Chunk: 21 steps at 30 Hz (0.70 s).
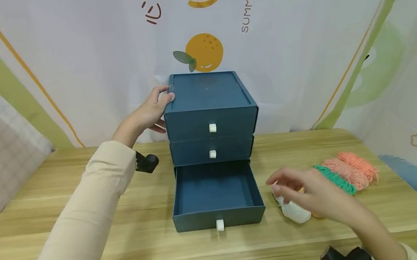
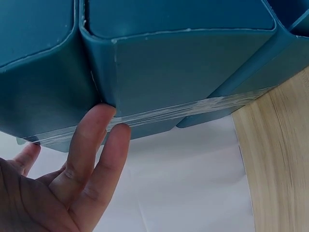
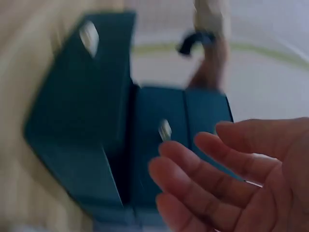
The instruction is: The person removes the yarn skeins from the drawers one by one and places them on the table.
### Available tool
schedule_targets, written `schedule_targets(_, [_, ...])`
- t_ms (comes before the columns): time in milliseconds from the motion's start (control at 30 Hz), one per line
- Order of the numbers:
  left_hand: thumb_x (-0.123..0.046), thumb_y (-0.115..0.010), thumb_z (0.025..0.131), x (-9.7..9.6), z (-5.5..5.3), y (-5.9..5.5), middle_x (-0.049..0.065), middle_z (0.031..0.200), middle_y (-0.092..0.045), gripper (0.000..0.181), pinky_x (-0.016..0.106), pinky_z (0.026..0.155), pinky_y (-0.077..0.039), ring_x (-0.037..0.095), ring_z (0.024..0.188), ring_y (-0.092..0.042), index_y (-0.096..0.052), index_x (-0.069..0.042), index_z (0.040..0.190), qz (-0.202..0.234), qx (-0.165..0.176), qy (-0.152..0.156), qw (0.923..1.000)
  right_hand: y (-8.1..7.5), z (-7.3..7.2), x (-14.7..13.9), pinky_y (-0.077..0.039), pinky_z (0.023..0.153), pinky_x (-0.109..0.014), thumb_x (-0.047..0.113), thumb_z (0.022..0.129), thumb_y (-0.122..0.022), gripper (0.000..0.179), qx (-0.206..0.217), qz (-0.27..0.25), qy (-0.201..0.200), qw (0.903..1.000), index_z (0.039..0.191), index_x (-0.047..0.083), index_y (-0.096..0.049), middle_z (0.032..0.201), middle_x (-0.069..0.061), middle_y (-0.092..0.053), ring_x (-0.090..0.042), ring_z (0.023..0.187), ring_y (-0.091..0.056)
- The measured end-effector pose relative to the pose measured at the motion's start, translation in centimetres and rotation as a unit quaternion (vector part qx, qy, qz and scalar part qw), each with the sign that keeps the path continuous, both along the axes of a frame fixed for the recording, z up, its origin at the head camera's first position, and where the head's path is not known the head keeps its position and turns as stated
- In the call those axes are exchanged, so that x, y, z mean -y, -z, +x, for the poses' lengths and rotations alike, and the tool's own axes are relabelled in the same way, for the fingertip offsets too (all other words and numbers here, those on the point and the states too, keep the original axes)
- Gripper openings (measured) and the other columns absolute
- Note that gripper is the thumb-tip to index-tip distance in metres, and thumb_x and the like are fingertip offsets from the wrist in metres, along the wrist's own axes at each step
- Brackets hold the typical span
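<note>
A dark blue drawer cabinet with three stacked drawers and small white knobs stands on the table. Its bottom drawer is pulled out, with a bare floor showing inside. My left hand rests against the cabinet's left side near the top; in the left wrist view its extended fingers touch the side wall by a strip of clear tape. To the right of the drawer, my right hand hovers with loosely bent fingers and holds nothing. Beneath it lies a white bundle, partly hidden.
Green yarn, pink yarn and coral yarn lie side by side at the right of the wooden table. Something orange peeks out beside the white bundle. A printed curtain hangs close behind the cabinet.
</note>
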State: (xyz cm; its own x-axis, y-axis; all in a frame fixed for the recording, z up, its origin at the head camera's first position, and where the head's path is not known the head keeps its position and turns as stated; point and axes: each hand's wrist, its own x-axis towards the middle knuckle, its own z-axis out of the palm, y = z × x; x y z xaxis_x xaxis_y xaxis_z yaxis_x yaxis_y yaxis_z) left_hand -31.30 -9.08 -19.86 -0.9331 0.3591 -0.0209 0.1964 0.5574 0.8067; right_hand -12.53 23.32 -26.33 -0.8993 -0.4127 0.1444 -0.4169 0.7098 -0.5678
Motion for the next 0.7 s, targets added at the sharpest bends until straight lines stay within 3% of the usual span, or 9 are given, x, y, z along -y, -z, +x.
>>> schedule_targets(100, [-0.048,-0.021,0.099,0.1,0.0,0.2,0.026,0.143,-0.033,0.062,0.046,0.081,-0.053,0.042,0.1,-0.062,0.005,-0.022,0.149,0.0,-0.004,-0.002,1.0,1.3,0.4,2.9,-0.05,0.06,-0.02,0.03,0.096,-0.052,0.027,0.056,0.011,-0.083,0.995,0.113,0.012,-0.061,0.08,0.007,-0.066,0.0,0.065,-0.058])
schedule_targets(200, [-0.048,-0.021,0.099,0.1,0.0,0.1,0.026,0.143,-0.033,0.062,0.047,0.081,-0.053,0.042,0.1,-0.062,0.004,-0.022,0.149,0.001,-0.007,-0.003,1.0,2.7,0.6,5.1,-0.049,0.061,-0.018,0.03,0.096,-0.052,0.029,0.096,0.026,-0.118,0.988,0.121,0.017,-0.058,0.085,0.006,-0.067,0.0,0.066,-0.056])
schedule_targets(400, [-0.047,-0.022,0.099,0.1,0.0,0.2,0.027,0.14,-0.036,0.061,0.043,0.076,-0.055,0.038,0.093,-0.065,0.003,-0.021,0.149,-0.001,-0.01,-0.003,0.9999,5.1,-0.1,7.5,-0.047,0.061,-0.015,0.02,0.095,-0.054,0.034,0.107,0.053,-0.124,0.9851,0.129,0.024,-0.054,0.094,0.007,-0.068,0.004,0.069,-0.055])
schedule_targets(567, [-0.047,-0.022,0.099,0.1,-0.1,0.2,0.027,0.14,-0.036,0.062,0.04,0.071,-0.055,0.035,0.089,-0.066,0.003,-0.02,0.149,0.001,-0.013,-0.001,0.9999,6.0,-0.5,8.6,-0.038,0.05,-0.015,0.018,0.096,-0.053,0.03,0.077,0.064,-0.119,0.9877,0.125,0.024,-0.058,0.084,0.012,-0.063,0.004,0.052,-0.041])
schedule_targets(700, [-0.048,-0.022,0.099,0.1,-0.2,0.3,0.026,0.14,-0.035,0.063,0.043,0.074,-0.055,0.034,0.089,-0.066,0.003,-0.021,0.149,0.0,-0.012,0.0,0.9999,6.3,-0.7,8.9,-0.034,0.047,-0.014,0.017,0.094,-0.055,0.026,0.056,0.074,-0.118,0.9886,0.118,0.022,-0.063,0.077,0.012,-0.061,0.004,0.05,-0.038])
